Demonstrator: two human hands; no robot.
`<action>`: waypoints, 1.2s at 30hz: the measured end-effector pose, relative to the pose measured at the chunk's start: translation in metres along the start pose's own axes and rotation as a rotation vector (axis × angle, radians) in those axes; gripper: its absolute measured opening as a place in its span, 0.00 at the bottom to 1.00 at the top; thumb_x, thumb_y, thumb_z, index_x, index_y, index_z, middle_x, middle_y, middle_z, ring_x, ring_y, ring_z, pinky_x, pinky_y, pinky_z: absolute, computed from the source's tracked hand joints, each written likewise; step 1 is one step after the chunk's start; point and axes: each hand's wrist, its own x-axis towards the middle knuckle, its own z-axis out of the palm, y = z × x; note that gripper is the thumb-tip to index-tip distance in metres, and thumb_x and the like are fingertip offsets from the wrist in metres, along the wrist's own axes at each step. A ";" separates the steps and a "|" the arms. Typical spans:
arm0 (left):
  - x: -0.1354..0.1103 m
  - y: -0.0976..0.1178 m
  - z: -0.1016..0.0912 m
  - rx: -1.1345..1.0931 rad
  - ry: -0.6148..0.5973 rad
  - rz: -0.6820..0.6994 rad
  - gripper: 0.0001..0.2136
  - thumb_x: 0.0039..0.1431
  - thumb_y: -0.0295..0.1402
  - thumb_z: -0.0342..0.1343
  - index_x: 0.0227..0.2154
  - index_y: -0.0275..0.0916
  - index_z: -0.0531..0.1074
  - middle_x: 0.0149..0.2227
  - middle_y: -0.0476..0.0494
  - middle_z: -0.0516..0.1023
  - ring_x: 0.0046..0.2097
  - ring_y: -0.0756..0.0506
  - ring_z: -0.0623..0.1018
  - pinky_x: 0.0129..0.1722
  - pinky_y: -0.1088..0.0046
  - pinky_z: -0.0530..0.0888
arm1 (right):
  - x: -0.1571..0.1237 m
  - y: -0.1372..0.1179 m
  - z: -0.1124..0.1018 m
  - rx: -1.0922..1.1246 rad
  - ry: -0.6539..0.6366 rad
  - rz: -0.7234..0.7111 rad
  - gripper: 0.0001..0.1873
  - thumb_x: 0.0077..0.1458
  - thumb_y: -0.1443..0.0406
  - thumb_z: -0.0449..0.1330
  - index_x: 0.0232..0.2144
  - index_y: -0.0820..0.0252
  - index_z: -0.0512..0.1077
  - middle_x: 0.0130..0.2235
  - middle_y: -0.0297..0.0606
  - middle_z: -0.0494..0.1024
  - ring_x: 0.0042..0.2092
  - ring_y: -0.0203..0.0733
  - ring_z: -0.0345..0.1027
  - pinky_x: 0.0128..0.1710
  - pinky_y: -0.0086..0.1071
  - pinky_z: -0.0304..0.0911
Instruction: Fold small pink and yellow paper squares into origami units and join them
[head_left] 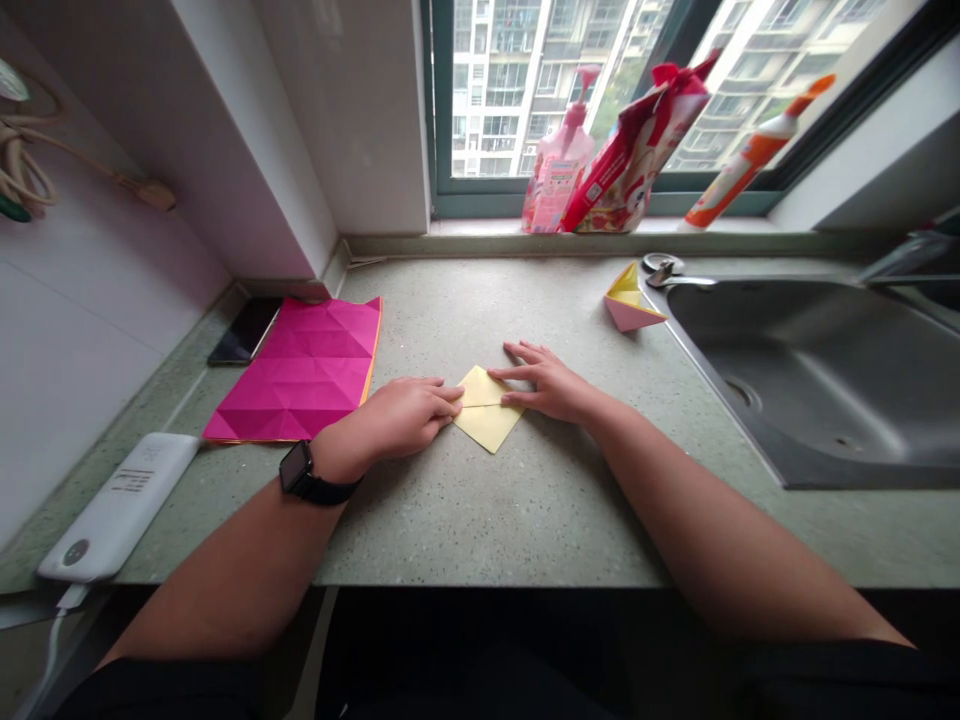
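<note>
Near the middle of the worktop point(540, 520), the folded yellow paper point(487, 425) lies between my left fingers point(444, 398), held flat together on its left corner, and my right fingers point(517, 372), spread wide with their tips on its right edge, its crease running crosswise.

**Daylight is streaming in through the window point(750, 60), evenly lighting the speckled countertop point(525, 520).**
Soft shadows are gathering under the left hand point(397, 418) and right hand point(547, 385), a dull sheen is spreading across the stainless steel sink point(810, 380), the apartment towers point(487, 90) are washing out slightly, and wide-angle distortion is bending the frame's edges.
</note>
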 end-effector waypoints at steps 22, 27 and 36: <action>0.003 0.000 0.002 0.028 0.345 -0.152 0.09 0.73 0.38 0.61 0.44 0.41 0.84 0.53 0.37 0.85 0.56 0.35 0.82 0.60 0.51 0.78 | -0.006 0.026 -0.020 0.118 -0.019 0.018 0.37 0.51 0.57 0.80 0.63 0.40 0.80 0.76 0.42 0.66 0.78 0.66 0.52 0.75 0.68 0.53; 0.010 0.006 0.019 -0.156 0.201 0.003 0.23 0.65 0.38 0.72 0.61 0.42 0.76 0.64 0.35 0.79 0.65 0.36 0.79 0.66 0.53 0.77 | 0.000 0.019 -0.026 0.382 0.085 0.101 0.20 0.60 0.56 0.73 0.54 0.46 0.85 0.65 0.43 0.80 0.68 0.60 0.72 0.71 0.62 0.66; 0.008 0.004 0.017 -0.181 0.128 -0.001 0.26 0.63 0.38 0.73 0.62 0.44 0.75 0.67 0.34 0.77 0.68 0.34 0.76 0.69 0.50 0.74 | 0.004 0.005 -0.021 0.862 0.055 0.279 0.14 0.65 0.54 0.69 0.47 0.53 0.85 0.56 0.49 0.85 0.54 0.56 0.82 0.46 0.49 0.87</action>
